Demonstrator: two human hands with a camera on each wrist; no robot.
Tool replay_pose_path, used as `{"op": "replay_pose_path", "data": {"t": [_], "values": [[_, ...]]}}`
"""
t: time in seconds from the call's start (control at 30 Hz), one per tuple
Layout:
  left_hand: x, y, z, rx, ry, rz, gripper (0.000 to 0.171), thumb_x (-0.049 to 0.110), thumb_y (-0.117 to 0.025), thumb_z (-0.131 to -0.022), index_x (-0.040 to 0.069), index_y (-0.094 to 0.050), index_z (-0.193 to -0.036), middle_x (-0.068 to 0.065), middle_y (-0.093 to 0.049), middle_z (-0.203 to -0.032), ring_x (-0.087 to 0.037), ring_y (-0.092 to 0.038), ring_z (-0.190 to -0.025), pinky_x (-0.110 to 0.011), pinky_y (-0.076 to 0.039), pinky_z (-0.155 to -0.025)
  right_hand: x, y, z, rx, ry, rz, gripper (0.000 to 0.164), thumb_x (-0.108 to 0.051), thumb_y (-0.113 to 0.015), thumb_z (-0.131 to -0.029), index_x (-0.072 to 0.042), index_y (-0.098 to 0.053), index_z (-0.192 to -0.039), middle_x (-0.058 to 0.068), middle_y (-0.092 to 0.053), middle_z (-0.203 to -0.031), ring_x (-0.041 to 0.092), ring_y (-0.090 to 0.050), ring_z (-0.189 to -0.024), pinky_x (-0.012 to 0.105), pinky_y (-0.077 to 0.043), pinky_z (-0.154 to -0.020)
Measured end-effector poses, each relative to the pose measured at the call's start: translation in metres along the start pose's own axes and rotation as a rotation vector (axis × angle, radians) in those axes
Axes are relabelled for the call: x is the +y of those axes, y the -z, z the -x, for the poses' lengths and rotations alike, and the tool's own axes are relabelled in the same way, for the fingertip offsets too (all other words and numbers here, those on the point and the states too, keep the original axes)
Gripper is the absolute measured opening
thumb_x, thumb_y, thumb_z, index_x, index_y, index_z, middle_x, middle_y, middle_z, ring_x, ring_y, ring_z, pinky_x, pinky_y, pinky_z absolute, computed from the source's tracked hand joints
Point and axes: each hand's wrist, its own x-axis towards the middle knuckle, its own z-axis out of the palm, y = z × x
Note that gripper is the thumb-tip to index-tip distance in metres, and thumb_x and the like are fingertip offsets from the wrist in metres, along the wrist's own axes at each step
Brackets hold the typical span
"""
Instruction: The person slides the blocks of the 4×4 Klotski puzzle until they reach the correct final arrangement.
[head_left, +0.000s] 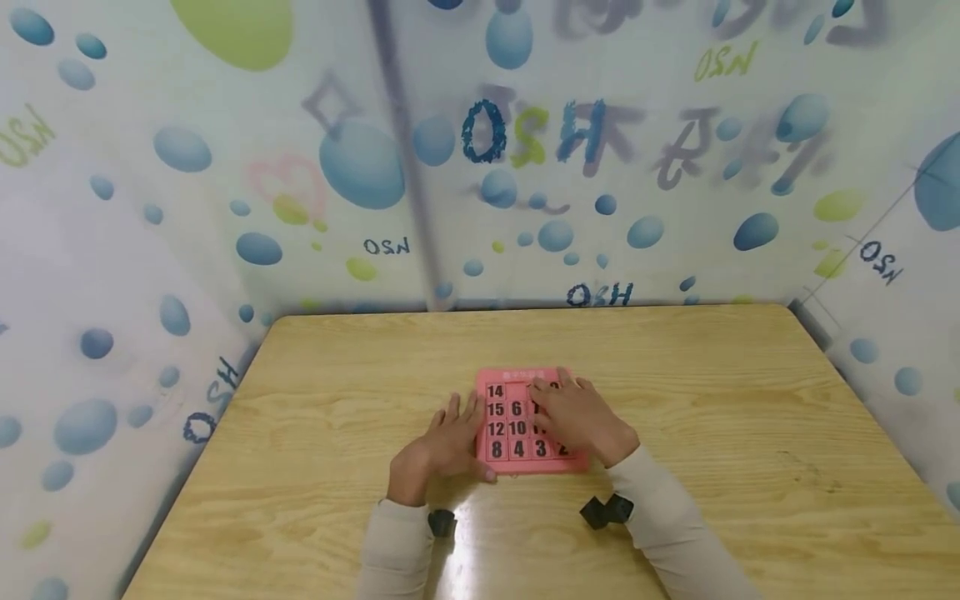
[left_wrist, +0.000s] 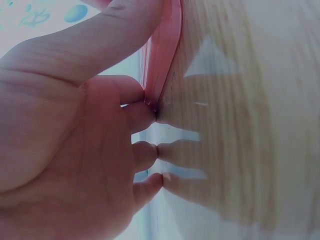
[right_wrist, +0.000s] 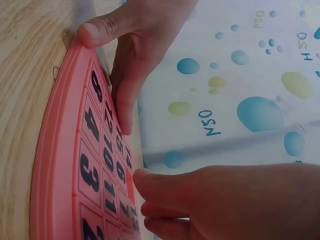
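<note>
While the left hand [head_left: 441,446] rests with its fingers loosely spread along the left side of a pink number puzzle [head_left: 517,430], its thumb on the near left corner, the right hand [head_left: 581,414] lies over the puzzle's right part, fingers loosely extended; its thumb tip is beside the bare slot [head_left: 516,389] next to the 14 tile [head_left: 495,392]; both hands touch the puzzle without closing around it; the puzzle lies on the wooden worktop [head_left: 352,358], in front of a wall [head_left: 667,275] printed with blue and green drops.
</note>
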Motion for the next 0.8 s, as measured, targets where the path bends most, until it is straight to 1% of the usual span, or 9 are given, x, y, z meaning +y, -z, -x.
{"op": "replay_pose_path", "data": {"t": [0.17,0.27,0.5,0.6,0.73,0.8], "values": [[-0.001,-0.001,0.002,0.004,-0.008,-0.002,0.116,0.039,-0.082,-0.078,0.003,-0.007,-0.159,-0.018,0.001,-0.166,-0.040,0.008,-0.151,-0.055,-0.004,-0.123,-0.004,-0.002,-0.001,-0.016,-0.002,0.002,0.048,-0.031,-0.054,-0.102,-0.006,-0.053,-0.143,0.016,-0.050,-0.148,0.048,-0.033,-0.142,0.065,-0.030,-0.111],[-0.001,0.000,0.003,0.001,-0.008,-0.010,0.116,0.040,-0.082,-0.079,0.003,-0.007,-0.159,-0.018,0.002,-0.166,-0.040,0.008,-0.151,-0.054,-0.003,-0.123,-0.006,-0.002,-0.002,-0.024,-0.009,0.004,0.048,-0.031,-0.053,-0.103,-0.006,-0.052,-0.144,0.015,-0.049,-0.150,0.046,-0.034,-0.141,0.064,-0.029,-0.112],[-0.001,0.001,0.003,0.000,-0.018,-0.021,0.115,0.040,-0.081,-0.080,0.001,-0.007,-0.159,-0.019,0.001,-0.165,-0.041,0.008,-0.151,-0.055,-0.003,-0.123,-0.008,-0.007,-0.005,0.006,-0.006,0.012,0.049,-0.033,-0.054,-0.102,-0.005,-0.054,-0.142,0.017,-0.050,-0.148,0.042,-0.043,-0.135,0.062,-0.034,-0.110],[-0.001,0.001,0.003,0.000,-0.022,-0.021,0.114,0.040,-0.081,-0.080,0.002,-0.008,-0.159,-0.019,0.001,-0.165,-0.042,0.008,-0.151,-0.055,-0.003,-0.123,-0.009,-0.009,-0.006,0.014,-0.001,0.005,0.050,-0.033,-0.054,-0.102,-0.004,-0.053,-0.143,0.018,-0.047,-0.150,0.044,-0.040,-0.138,0.063,-0.033,-0.111],[0.000,0.001,0.001,-0.003,-0.011,-0.016,0.115,0.040,-0.081,-0.079,0.003,-0.006,-0.159,-0.017,0.002,-0.166,-0.040,0.009,-0.151,-0.054,-0.002,-0.123,-0.010,-0.010,-0.007,0.018,0.007,-0.018,0.051,-0.033,-0.054,-0.102,-0.004,-0.052,-0.143,0.018,-0.045,-0.152,0.044,-0.034,-0.142,0.062,-0.030,-0.113],[-0.001,0.001,0.000,-0.003,-0.004,-0.015,0.116,0.040,-0.081,-0.079,0.004,-0.006,-0.159,-0.016,0.002,-0.166,-0.039,0.010,-0.151,-0.054,-0.002,-0.123,-0.011,-0.011,-0.007,0.022,0.011,-0.027,0.051,-0.033,-0.055,-0.101,-0.004,-0.052,-0.144,0.017,-0.044,-0.152,0.044,-0.033,-0.143,0.061,-0.029,-0.114]]}}
